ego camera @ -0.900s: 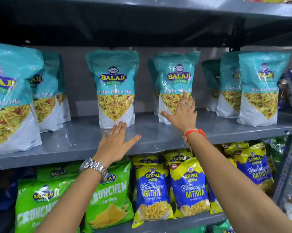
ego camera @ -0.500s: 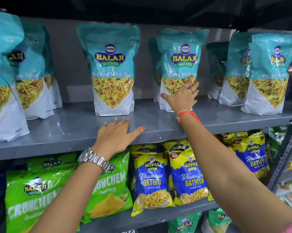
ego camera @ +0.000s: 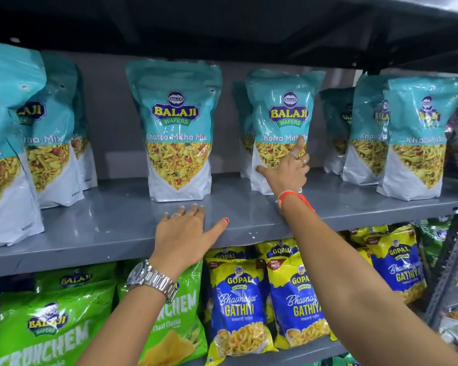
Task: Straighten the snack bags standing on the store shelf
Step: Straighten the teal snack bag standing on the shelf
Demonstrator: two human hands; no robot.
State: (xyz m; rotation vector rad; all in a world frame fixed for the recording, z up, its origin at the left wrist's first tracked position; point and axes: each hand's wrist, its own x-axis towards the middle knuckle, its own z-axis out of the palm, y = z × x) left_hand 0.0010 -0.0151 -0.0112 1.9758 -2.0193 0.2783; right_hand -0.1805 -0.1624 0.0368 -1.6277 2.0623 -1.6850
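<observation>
Our right hand (ego camera: 288, 171) lies spread against the front of a teal snack bag (ego camera: 280, 112) standing on the grey shelf (ego camera: 117, 223); our left hand (ego camera: 188, 233) rests flat, empty, just before the neighbouring bag (ego camera: 176, 128).

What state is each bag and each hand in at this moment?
Centre Khatta Mitha bag: upright, untouched.
Right-centre Khatta Mitha bag: upright, right hand on its front.
Right hand: fingers spread against the bag, no closed grip.
Left hand: flat, open, on the grey shelf.
Gathiya bags: upright, lower shelf.
</observation>
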